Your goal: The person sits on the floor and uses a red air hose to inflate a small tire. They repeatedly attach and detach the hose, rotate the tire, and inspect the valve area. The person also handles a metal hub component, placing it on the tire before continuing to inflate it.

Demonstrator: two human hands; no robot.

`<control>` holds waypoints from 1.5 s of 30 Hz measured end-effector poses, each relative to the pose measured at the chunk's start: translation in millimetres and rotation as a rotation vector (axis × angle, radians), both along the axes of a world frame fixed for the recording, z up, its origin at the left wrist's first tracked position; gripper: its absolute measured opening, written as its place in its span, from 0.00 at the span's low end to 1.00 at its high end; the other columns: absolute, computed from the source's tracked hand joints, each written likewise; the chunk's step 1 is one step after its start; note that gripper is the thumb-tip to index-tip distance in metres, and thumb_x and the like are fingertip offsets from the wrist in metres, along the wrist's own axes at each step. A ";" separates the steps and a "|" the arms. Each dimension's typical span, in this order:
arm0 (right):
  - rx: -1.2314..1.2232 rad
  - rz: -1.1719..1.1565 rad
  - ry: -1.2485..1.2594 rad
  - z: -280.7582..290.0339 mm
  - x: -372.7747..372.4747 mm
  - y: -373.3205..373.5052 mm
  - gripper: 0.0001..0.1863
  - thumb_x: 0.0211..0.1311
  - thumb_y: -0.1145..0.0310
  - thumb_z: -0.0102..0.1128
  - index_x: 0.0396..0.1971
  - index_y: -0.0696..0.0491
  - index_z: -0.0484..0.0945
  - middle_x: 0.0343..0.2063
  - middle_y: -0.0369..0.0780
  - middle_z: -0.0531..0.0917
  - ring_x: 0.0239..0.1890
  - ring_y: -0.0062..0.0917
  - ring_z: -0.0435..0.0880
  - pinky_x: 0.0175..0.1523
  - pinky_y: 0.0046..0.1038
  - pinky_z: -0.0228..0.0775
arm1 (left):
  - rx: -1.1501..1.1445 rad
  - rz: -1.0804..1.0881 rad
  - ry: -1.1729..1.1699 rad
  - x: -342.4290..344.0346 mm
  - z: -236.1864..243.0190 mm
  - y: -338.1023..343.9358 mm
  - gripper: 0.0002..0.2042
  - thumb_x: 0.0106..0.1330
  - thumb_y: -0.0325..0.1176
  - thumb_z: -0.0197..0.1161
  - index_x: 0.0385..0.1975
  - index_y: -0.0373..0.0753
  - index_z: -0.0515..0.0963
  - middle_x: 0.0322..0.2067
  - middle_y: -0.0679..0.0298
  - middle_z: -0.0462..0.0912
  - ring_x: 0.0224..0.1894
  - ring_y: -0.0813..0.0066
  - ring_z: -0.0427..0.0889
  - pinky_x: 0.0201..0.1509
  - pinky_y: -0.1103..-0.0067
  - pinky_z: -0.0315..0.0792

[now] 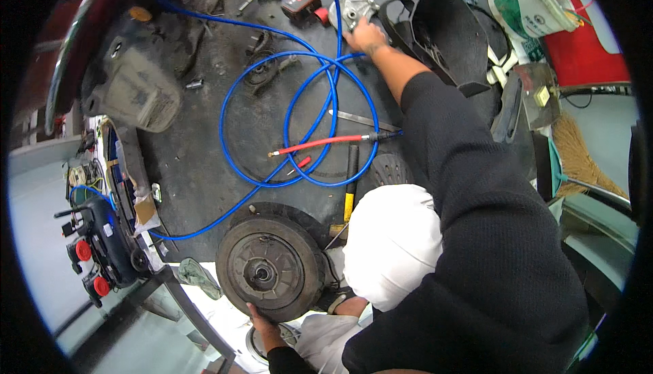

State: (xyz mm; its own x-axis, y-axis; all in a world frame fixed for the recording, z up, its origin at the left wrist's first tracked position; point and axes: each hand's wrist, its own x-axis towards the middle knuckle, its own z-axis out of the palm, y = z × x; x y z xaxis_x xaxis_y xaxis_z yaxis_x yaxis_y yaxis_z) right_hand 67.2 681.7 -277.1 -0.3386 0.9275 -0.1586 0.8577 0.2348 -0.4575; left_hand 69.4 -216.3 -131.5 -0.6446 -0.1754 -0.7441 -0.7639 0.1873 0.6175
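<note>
A black wheel with a tyre and a dirty hub point(262, 273) leans near the lower middle, at the mat's near edge. My left hand point(264, 325) grips its lower rim; most of the fingers are hidden underneath. At the far side, my outstretched right hand point(367, 36) has its fingers closed on a round silver metal part point(351, 12), which it partly covers. Just left of that lies a red and black battery pack point(300, 3). A black plastic shell point(445, 30) stands right of the hand.
A blue hose point(222, 119) with a red end piece point(320, 144) lies coiled across the dark mat. Nearby are a hammer point(351, 180) and a red-handled tool point(300, 165). A white bucket point(534, 3) stands far right, a black compressor-like machine point(105, 241) left, a straw broom point(581, 153) right.
</note>
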 end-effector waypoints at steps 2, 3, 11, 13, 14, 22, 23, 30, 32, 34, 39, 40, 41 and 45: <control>-0.117 -0.039 -0.068 1.7 -10.3 8.6 0.45 0.66 0.35 0.64 0.69 0.56 0.67 0.58 0.57 0.84 0.62 0.52 0.84 0.67 0.48 0.74 | -0.010 -0.013 0.018 -0.8 2.2 2.8 0.47 0.74 0.64 0.61 0.79 0.32 0.57 0.78 0.48 0.63 0.76 0.46 0.67 0.79 0.54 0.62; -0.128 -0.051 -0.047 5.5 -14.9 10.0 0.46 0.66 0.34 0.64 0.70 0.56 0.65 0.57 0.57 0.85 0.61 0.52 0.85 0.67 0.47 0.75 | -0.026 -0.018 -0.002 -1.5 2.2 4.8 0.47 0.74 0.65 0.62 0.79 0.32 0.57 0.78 0.49 0.63 0.76 0.46 0.67 0.79 0.54 0.62; -0.003 -0.172 0.066 31.3 -2.5 12.0 0.32 0.70 0.42 0.56 0.54 0.58 0.84 0.49 0.60 0.88 0.55 0.52 0.88 0.61 0.50 0.80 | 0.043 -0.041 -0.014 -6.6 0.6 4.8 0.49 0.72 0.66 0.63 0.79 0.32 0.57 0.76 0.49 0.66 0.75 0.46 0.69 0.78 0.53 0.64; -0.072 -0.232 0.142 40.7 12.3 17.0 0.33 0.67 0.43 0.59 0.48 0.63 0.87 0.48 0.61 0.87 0.54 0.53 0.88 0.61 0.47 0.81 | 0.012 -0.037 -0.030 -8.6 -3.1 -2.2 0.49 0.71 0.67 0.63 0.79 0.32 0.58 0.76 0.48 0.66 0.75 0.46 0.69 0.78 0.53 0.64; -0.095 -0.214 0.213 47.4 21.7 16.3 0.34 0.65 0.43 0.60 0.46 0.65 0.87 0.48 0.62 0.87 0.55 0.54 0.88 0.61 0.46 0.80 | 0.003 -0.029 -0.047 -9.7 -4.9 -8.1 0.50 0.71 0.67 0.63 0.79 0.31 0.58 0.76 0.48 0.67 0.75 0.46 0.69 0.78 0.53 0.64; -0.127 0.275 0.216 208.6 91.9 -44.8 0.34 0.66 0.43 0.63 0.40 0.67 0.88 0.33 0.53 0.89 0.37 0.40 0.90 0.48 0.38 0.80 | -0.741 -0.445 -0.054 -49.3 -21.9 -14.9 0.51 0.71 0.62 0.65 0.77 0.21 0.55 0.75 0.40 0.64 0.74 0.41 0.69 0.78 0.60 0.63; -0.153 0.377 0.256 241.6 92.4 -57.8 0.33 0.67 0.44 0.64 0.40 0.67 0.88 0.30 0.49 0.89 0.34 0.36 0.89 0.46 0.36 0.80 | -0.967 -0.544 0.142 -58.2 -14.5 -0.7 0.49 0.71 0.59 0.67 0.76 0.21 0.56 0.75 0.38 0.64 0.74 0.41 0.68 0.78 0.59 0.63; -1.241 0.635 0.818 440.1 85.3 -201.9 0.27 0.82 0.43 0.44 0.22 0.43 0.72 0.17 0.25 0.60 0.17 0.12 0.56 0.20 0.21 0.49 | -0.315 -0.749 0.707 -64.6 155.4 143.6 0.40 0.69 0.51 0.73 0.68 0.23 0.70 0.62 0.38 0.81 0.65 0.48 0.81 0.69 0.64 0.72; -1.486 0.725 0.877 466.6 75.2 -249.7 0.27 0.84 0.46 0.39 0.27 0.45 0.77 0.18 0.28 0.68 0.17 0.15 0.63 0.20 0.22 0.58 | -0.500 -0.781 0.730 -43.7 212.2 168.2 0.38 0.67 0.53 0.74 0.68 0.30 0.73 0.59 0.36 0.82 0.62 0.44 0.83 0.65 0.62 0.76; -1.488 0.795 0.865 468.8 65.3 -299.8 0.25 0.83 0.48 0.40 0.32 0.48 0.81 0.20 0.31 0.75 0.19 0.18 0.69 0.22 0.23 0.64 | -0.627 -0.799 0.907 -17.6 254.7 171.3 0.33 0.69 0.50 0.71 0.68 0.36 0.74 0.55 0.38 0.85 0.58 0.40 0.84 0.62 0.59 0.78; -1.647 0.850 0.672 393.0 40.0 -399.4 0.23 0.84 0.55 0.39 0.42 0.52 0.84 0.30 0.40 0.86 0.25 0.23 0.79 0.29 0.27 0.71 | -0.494 -0.550 0.931 13.8 281.6 120.2 0.33 0.71 0.52 0.69 0.67 0.35 0.76 0.51 0.41 0.88 0.53 0.46 0.88 0.59 0.63 0.79; -1.739 0.956 0.561 370.8 36.5 -411.5 0.22 0.83 0.58 0.41 0.49 0.56 0.83 0.36 0.43 0.87 0.33 0.28 0.83 0.36 0.31 0.76 | -0.528 -0.517 0.960 16.2 278.7 104.4 0.33 0.71 0.53 0.69 0.67 0.34 0.76 0.51 0.41 0.88 0.53 0.46 0.88 0.58 0.63 0.80; -1.347 1.181 0.595 337.7 41.6 -435.2 0.22 0.83 0.57 0.44 0.51 0.58 0.82 0.37 0.43 0.87 0.34 0.29 0.84 0.39 0.31 0.77 | -0.563 -0.463 0.935 17.8 272.7 92.0 0.32 0.72 0.52 0.68 0.67 0.34 0.76 0.51 0.41 0.88 0.54 0.46 0.88 0.59 0.64 0.79; -0.542 1.207 0.359 241.4 35.5 -502.5 0.27 0.75 0.58 0.59 0.63 0.64 0.76 0.50 0.54 0.87 0.53 0.43 0.86 0.61 0.38 0.77 | -0.662 -0.633 0.677 16.8 257.0 60.8 0.32 0.72 0.51 0.67 0.68 0.34 0.76 0.51 0.42 0.88 0.55 0.47 0.88 0.61 0.64 0.79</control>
State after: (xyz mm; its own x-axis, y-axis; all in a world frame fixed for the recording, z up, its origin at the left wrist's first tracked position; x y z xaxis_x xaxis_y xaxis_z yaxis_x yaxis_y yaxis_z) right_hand 102.7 179.2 -35.6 -0.9833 -0.1196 -0.1369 0.0661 0.4666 -0.8820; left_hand 86.2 -155.5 125.4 -0.9912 0.0955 -0.0918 0.0365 0.8633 0.5033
